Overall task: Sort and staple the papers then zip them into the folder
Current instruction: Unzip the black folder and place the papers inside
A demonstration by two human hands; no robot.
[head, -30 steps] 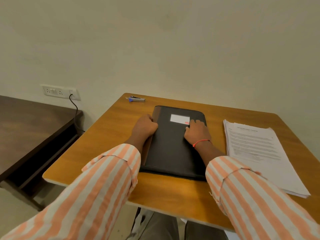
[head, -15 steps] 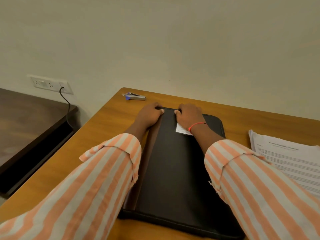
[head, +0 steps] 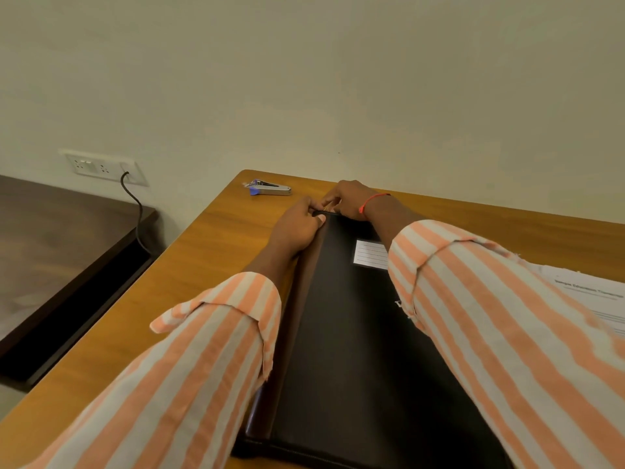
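A black zip folder (head: 351, 336) with a brown spine and a white label lies shut on the wooden table (head: 203, 265), running away from me. My left hand (head: 299, 225) grips the folder's far left corner. My right hand (head: 348, 199), with a red thread on the wrist, pinches something small at that same far edge, apparently the zip pull. A stack of printed papers (head: 595, 299) lies to the right, partly hidden by my right sleeve. A silver and blue stapler (head: 270, 189) rests at the table's far left corner.
A cream wall stands right behind the table. On the left is a lower dark wooden surface (head: 57, 238). A wall socket (head: 101, 165) with a black cable plugged in hangs above it.
Both hands slid from the middle of the folder to its far edge and closed there. My head moved forward and nearer, so the folder fills more of the view.
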